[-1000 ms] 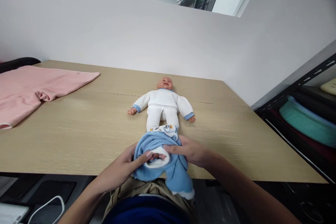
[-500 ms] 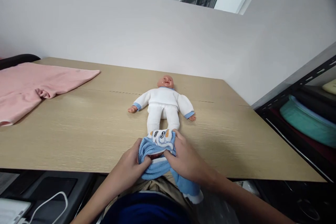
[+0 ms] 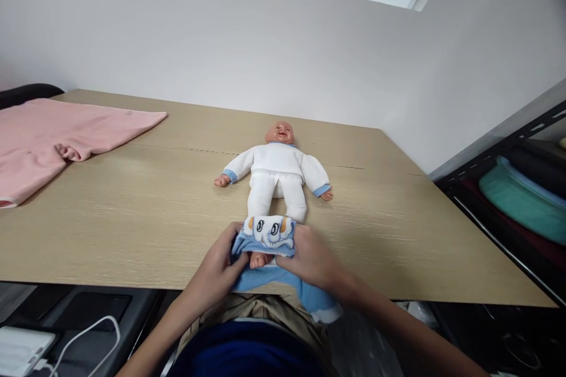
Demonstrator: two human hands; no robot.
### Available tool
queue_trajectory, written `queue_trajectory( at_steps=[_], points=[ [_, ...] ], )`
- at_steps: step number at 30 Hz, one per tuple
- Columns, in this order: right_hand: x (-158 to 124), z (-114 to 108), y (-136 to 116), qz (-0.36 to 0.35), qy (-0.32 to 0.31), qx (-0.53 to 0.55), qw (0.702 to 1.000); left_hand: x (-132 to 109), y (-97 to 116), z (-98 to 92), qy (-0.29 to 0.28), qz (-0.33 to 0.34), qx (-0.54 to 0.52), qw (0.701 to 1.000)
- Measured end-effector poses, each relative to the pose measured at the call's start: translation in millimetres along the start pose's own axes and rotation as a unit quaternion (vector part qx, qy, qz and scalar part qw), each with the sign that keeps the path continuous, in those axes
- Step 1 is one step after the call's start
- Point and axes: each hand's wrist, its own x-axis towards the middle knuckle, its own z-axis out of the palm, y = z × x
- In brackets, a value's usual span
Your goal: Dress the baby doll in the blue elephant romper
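Note:
A baby doll (image 3: 278, 159) in a white top with blue cuffs lies on its back, head toward the wall and feet toward me. Around its lower legs is a blue garment, probably doll pants (image 3: 283, 275), with a white animal face stitched on it. My left hand (image 3: 223, 256) grips the left edge of the opening, thumb on the near side. Opposite it, my right hand (image 3: 312, 256) pinches the right edge. Between my hands one doll foot (image 3: 260, 260) shows in the opening; the other foot is hidden. One blue leg with a white cuff hangs over the table edge.
Pink cloth clothing (image 3: 75, 132) is spread on the left of the wooden table (image 3: 168, 218). A black shelf at right holds a teal folded item (image 3: 522, 197). Below the table at left are a white device (image 3: 26, 349) and its cable. A wall stands behind.
The opening of the blue pants has widened, and the doll's foot now shows clearly in it. The stitched face is pulled flatter. My view has tilted slightly downward.

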Motion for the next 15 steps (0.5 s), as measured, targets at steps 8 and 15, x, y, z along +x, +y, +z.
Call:
queue_trajectory(
  at_steps=[8,15],
  points=[
    [27,-22,24,-0.118,0.061,0.096,0.986,38,-8,-20.4,-0.010,0.034,-0.022,0.999],
    [58,-43,38,0.029,-0.036,0.142,0.989,71,-1,-39.6,-0.055,-0.039,-0.101,0.993]
  ],
)
